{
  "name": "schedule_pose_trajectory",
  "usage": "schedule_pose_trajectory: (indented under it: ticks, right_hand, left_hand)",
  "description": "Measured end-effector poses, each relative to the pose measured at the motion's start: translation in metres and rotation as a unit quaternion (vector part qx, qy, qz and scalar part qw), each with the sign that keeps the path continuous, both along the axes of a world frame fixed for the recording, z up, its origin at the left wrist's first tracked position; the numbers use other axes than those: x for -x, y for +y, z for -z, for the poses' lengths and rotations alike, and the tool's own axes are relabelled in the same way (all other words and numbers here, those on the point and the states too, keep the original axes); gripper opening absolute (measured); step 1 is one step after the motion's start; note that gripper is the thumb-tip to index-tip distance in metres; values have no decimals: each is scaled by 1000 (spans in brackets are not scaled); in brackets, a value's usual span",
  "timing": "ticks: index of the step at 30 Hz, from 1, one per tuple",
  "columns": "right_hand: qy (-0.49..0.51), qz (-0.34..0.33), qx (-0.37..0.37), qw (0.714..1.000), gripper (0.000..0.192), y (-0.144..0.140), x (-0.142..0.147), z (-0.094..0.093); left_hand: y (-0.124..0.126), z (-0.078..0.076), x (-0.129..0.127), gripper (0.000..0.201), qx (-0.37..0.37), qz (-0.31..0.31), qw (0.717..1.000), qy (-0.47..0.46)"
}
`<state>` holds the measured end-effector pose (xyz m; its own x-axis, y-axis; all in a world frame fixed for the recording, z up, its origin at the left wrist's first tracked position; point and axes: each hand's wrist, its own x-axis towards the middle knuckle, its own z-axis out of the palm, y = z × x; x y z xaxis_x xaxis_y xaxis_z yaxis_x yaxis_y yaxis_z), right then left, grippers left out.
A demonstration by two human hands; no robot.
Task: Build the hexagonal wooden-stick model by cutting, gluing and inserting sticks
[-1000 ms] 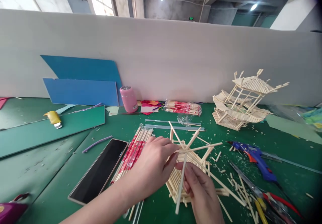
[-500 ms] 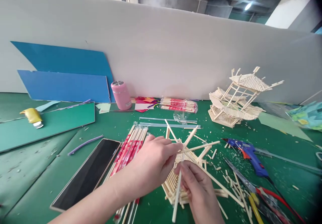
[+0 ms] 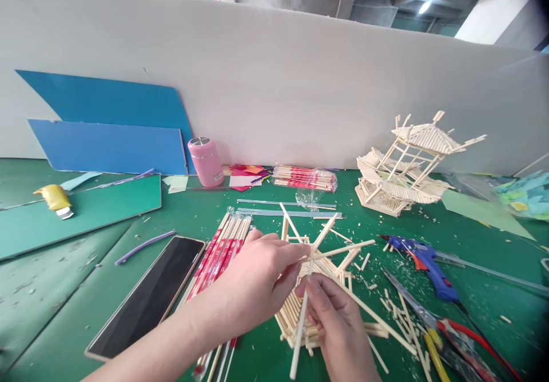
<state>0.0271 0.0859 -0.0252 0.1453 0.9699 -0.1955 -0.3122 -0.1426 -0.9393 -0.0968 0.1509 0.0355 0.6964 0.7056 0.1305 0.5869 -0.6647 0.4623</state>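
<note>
My right hand (image 3: 337, 319) pinches a thin wooden stick (image 3: 299, 330) between thumb and fingers; its lower end slants toward me. The stick's upper end meets several other sticks at a crossing point. At that crossing my left hand (image 3: 270, 270) is closed, its index fingertip and thumb on the sticks; part of its grip is hidden. Below both hands stands a small frame built of wooden sticks (image 3: 289, 316), with long sticks (image 3: 377, 316) sloping out from the top.
A finished-looking stick pavilion (image 3: 398, 170) stands back right. A blue glue gun (image 3: 424, 262), scissors (image 3: 409, 299) and pliers (image 3: 467, 342) lie right, among stick scraps. Wrapped stick bundles (image 3: 223, 250) and a phone (image 3: 148, 296) lie left. A pink flask (image 3: 206, 163) stands behind.
The lower end of the stick in my right hand has shifted slightly left. Both hands otherwise keep the same hold.
</note>
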Motion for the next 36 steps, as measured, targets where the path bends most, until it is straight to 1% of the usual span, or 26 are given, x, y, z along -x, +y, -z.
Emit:
schedule_pose_trajectory:
  ticks: [6, 18, 25, 36]
  right_hand:
    - [10, 1, 7, 1000, 31, 0, 0, 1]
    - [15, 1, 11, 1000, 32, 0, 1, 0]
    - [21, -16, 7, 1000, 32, 1, 0, 1]
    - [46, -24, 8, 999, 31, 2, -1, 0]
  left_hand:
    - [-1, -3, -1, 17, 9, -8, 1000, 3]
    - [-3, -3, -1, 18, 8, -16, 1000, 14]
    - [-2, -5, -2, 19, 15, -14, 999, 25]
    - [-3, -6, -2, 19, 1, -20, 1000, 14]
